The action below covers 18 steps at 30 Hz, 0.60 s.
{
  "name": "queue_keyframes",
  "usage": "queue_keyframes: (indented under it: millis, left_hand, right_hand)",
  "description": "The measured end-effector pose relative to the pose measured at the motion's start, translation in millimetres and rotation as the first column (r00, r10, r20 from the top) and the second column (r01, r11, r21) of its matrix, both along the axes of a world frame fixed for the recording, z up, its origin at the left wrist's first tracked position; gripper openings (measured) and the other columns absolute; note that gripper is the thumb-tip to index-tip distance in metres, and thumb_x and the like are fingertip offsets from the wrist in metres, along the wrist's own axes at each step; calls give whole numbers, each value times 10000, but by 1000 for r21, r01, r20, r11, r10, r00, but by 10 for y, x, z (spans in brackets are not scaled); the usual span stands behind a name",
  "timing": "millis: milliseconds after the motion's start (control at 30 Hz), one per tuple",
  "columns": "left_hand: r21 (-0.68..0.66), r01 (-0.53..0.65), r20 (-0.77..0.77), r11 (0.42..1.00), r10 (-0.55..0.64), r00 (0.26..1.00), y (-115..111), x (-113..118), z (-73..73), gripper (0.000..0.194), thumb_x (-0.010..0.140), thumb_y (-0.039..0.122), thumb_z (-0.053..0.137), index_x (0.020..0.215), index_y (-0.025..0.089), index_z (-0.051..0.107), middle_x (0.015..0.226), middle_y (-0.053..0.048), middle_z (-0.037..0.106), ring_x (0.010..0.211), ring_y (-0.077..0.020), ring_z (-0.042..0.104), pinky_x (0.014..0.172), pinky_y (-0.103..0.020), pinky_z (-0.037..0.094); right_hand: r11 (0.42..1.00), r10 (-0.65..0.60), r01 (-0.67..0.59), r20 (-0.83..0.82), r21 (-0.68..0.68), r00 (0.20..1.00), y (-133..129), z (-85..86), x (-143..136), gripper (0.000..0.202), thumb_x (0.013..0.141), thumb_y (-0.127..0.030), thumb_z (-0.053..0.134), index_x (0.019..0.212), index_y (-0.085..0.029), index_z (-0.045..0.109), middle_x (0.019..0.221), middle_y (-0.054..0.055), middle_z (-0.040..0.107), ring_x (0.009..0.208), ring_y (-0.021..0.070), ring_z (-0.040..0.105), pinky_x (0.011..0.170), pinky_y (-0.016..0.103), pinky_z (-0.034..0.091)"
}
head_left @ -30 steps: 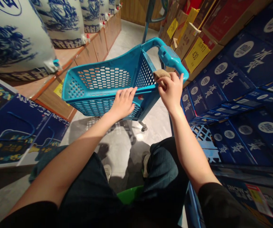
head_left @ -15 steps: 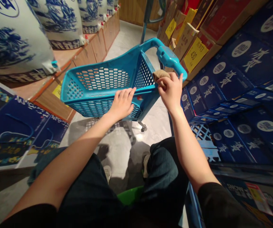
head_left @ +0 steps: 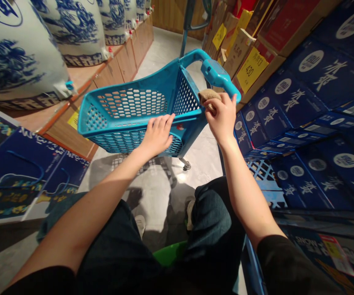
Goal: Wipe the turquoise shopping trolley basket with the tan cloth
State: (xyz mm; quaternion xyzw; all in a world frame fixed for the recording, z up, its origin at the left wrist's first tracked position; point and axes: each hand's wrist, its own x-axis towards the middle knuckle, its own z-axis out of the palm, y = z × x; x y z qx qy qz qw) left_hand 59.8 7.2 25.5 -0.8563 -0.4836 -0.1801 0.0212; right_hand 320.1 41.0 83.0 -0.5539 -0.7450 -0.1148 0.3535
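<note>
A blue plastic shopping cart (head_left: 127, 84) with mesh sides stands in front of me, its handle at the upper right. My left hand (head_left: 158, 133) rests on the near rim, fingers stretched over the edge and holding nothing loose. At the handle end, my right hand (head_left: 222, 116) pinches a brown cloth (head_left: 209, 96) against the cart frame, just below the handle. The part of the cloth under my fingers is hidden. The basket's visible inside holds nothing.
Large blue-and-white jars (head_left: 75, 30) line a wooden cabinet (head_left: 118, 61) at the left. Blue boxes (head_left: 290, 96) are stacked at the right, near cartons with yellow price signs (head_left: 250, 70). A green object (head_left: 170, 253) shows between my legs.
The view has shifted very slightly. Both hands keep nearly the same places on the cart, and the cloth stays in my right hand.
</note>
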Motion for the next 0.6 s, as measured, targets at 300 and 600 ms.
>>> queue_keyframes:
  millis: [300, 600]
  left_hand:
    - [-3, 6, 8, 1000, -6, 1000, 13, -11, -23, 752, 1086, 268, 504, 1773, 6, 344, 1729, -314, 488, 1601, -454, 479, 1327, -633, 363]
    - [-14, -4, 3, 1000, 4, 1000, -10, 9, 21, 754, 1085, 261, 501, 1770, -10, 341, 1728, -329, 481, 1602, -463, 471, 1326, -647, 358]
  right_hand:
    - [998, 59, -59, 48, 2, 997, -63, 39, -83, 273, 962, -142, 588, 1101, -293, 769, 1272, 74, 765, 1322, 354, 713, 1384, 861, 219]
    - [996, 89, -88, 69, -27, 994, -73, 8, -112, 286, 955, -136, 580, 1107, -290, 767, 1282, 88, 755, 1326, 342, 707, 1391, 837, 233]
